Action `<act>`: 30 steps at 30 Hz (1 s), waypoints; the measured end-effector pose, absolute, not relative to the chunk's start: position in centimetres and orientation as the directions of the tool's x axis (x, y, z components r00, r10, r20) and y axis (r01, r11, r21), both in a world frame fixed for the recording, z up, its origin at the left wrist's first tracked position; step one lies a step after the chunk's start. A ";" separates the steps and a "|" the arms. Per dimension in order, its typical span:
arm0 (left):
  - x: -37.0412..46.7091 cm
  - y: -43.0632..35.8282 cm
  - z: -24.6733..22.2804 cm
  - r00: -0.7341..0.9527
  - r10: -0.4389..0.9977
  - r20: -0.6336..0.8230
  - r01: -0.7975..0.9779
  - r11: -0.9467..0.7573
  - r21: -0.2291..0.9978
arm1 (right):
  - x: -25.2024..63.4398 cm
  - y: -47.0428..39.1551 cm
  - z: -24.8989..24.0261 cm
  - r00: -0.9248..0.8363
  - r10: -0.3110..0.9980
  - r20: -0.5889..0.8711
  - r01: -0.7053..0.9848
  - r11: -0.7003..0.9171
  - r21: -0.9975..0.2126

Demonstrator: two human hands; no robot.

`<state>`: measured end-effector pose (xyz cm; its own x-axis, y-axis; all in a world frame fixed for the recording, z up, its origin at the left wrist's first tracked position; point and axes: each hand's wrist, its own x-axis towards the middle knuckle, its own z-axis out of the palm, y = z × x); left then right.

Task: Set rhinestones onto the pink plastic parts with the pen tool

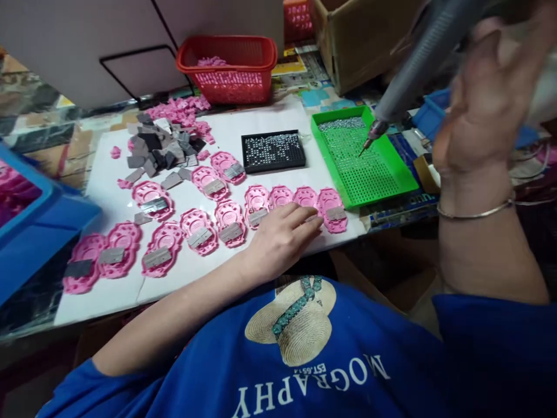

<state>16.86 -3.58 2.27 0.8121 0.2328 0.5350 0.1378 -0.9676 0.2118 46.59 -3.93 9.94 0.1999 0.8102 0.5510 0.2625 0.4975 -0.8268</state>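
My left hand [281, 232] lies palm down over the row of pink plastic casings, fingers stretched out and fingertips at a casing [306, 197] with a grey plate. To its right is another pink casing [333, 209] with a grey plate across its lower part. At the upper right, my right hand [487, 110] is raised beside a grey electric screwdriver [413, 72]. Its fingers are blurred, so whether they grip the tool is unclear. The screwdriver's bit points down over a green perforated tray [404, 188] holding small screws.
A black tray [273, 151] of small metal pieces sits mid-table. Grey plates [161, 145] and pink parts [183, 110] are heaped at the left. Behind stand a red basket [230, 84] and a cardboard box [361, 43]. A blue bin [52, 226] borders the left side.
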 end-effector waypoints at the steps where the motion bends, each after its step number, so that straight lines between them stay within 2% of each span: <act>1: 17.6 -3.7 2.2 0.837 0.217 0.503 0.140 -0.972 0.187 | 46.7 -3.3 10.3 0.294 0.698 0.653 0.259 0.599 -0.758; 5: 20.1 -3.9 1.8 0.905 0.166 0.391 0.160 -0.986 0.050 | 45.2 -2.4 11.4 0.176 0.822 0.542 0.236 0.499 -0.834; 8: 21.1 -4.0 1.5 0.936 0.159 0.313 0.179 -0.983 -0.035 | 43.8 -2.1 11.6 0.067 0.867 0.493 0.191 0.474 -0.859; 11: 21.5 -4.1 1.5 0.950 0.179 0.256 0.195 -0.980 -0.040 | 42.4 -1.2 11.4 -0.061 0.866 0.496 0.109 0.499 -0.859; 13: 21.5 -4.3 1.5 0.950 0.190 0.249 0.201 -0.979 -0.019 | 41.8 -0.7 11.3 -0.070 0.838 0.541 0.105 0.545 -0.832; 18: 21.3 -4.5 1.4 0.935 0.202 0.292 0.197 -0.979 0.044 | 42.6 -1.7 11.1 0.062 0.885 0.461 0.354 0.412 -0.840; 24: 21.2 -4.6 1.0 0.902 0.211 0.378 0.187 -0.977 0.101 | 46.7 -2.3 8.1 0.371 0.772 0.516 0.502 0.301 -0.811; 27: 21.2 -4.6 1.1 0.895 0.215 0.392 0.177 -0.976 0.130 | 47.9 -2.1 6.6 0.407 0.726 0.554 0.513 0.319 -0.796; 30: 21.2 -4.5 1.2 0.898 0.210 0.388 0.172 -0.976 0.130 | 48.3 -1.9 5.5 0.412 0.727 0.549 0.588 0.248 -0.770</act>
<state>21.19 -4.51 1.22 0.8975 0.2101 0.3878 0.1721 -0.9764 0.1305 48.28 -1.95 5.45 0.4120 0.7272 0.5491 0.5883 0.2478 -0.7697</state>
